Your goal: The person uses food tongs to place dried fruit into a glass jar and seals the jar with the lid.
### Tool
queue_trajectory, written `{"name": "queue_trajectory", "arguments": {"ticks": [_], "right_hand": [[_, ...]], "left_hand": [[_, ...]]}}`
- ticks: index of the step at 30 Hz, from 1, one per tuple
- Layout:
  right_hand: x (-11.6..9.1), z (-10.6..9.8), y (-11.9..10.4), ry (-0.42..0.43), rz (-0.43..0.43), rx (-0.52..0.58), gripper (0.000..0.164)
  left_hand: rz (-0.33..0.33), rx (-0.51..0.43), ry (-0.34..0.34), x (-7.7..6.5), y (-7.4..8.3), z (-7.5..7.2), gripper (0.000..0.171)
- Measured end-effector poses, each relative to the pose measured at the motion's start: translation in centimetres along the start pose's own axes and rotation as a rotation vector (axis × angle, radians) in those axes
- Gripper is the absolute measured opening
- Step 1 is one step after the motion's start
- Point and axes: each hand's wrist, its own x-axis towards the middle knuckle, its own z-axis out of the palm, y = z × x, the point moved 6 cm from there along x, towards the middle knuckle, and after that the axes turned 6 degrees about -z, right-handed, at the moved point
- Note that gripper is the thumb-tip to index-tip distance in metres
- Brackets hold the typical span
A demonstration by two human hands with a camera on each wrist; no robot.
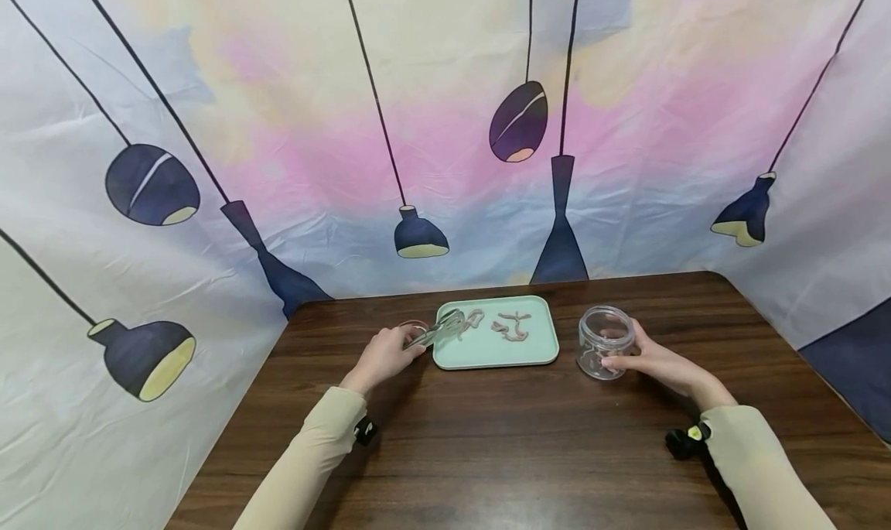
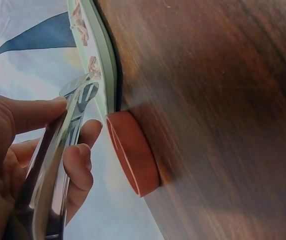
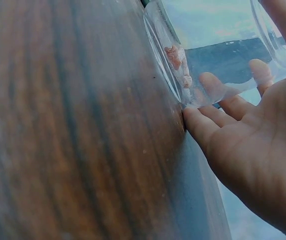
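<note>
My left hand point(image 1: 384, 357) holds a pair of metal tongs point(image 1: 438, 330), thumb on one arm and fingers on the other. The tong tips reach over the left side of a pale green tray point(image 1: 501, 354), close to a pinkish strip point(image 1: 475, 319); whether they touch it I cannot tell. More thin pinkish-brown strips point(image 1: 513, 330) lie at the tray's right half. My right hand point(image 1: 664, 365) grips a clear, lidless jar point(image 1: 593, 360) standing right of the tray, thumb in front and fingers around the far side. Pinkish bits point(image 3: 174, 57) show through its base end; inside or behind, I cannot tell.
A reddish-brown round lid point(image 2: 139, 155) rests on the table beside the tray's left end, partly behind my left hand in the head view. The dark wooden table point(image 1: 501, 445) meets a cloth backdrop point(image 1: 459, 151) printed with lamps.
</note>
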Motion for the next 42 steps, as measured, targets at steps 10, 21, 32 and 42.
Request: {"name": "queue_trajectory", "arguments": {"ticks": [10, 21, 32, 42], "right_hand": [[0.0, 0.1, 0.2, 0.006, 0.004, -0.016, 0.093], [-0.1, 0.1, 0.0, 0.011, 0.005, -0.009, 0.092], [0.0, 0.2, 0.5, 0.007, 0.015, -0.011, 0.09], [0.2, 0.1, 0.6, 0.011, 0.015, 0.003, 0.088]], "left_hand": [[-0.003, 0.002, -0.033, 0.1, 0.5, 0.3, 0.031], [0.042, -0.001, -0.024, 0.2, 1.0, 1.1, 0.023], [0.065, -0.001, -0.002, -0.4, 1.3, 1.5, 0.021], [0.068, -0.102, 0.055, -0.2, 2.3, -0.2, 0.022]]}}
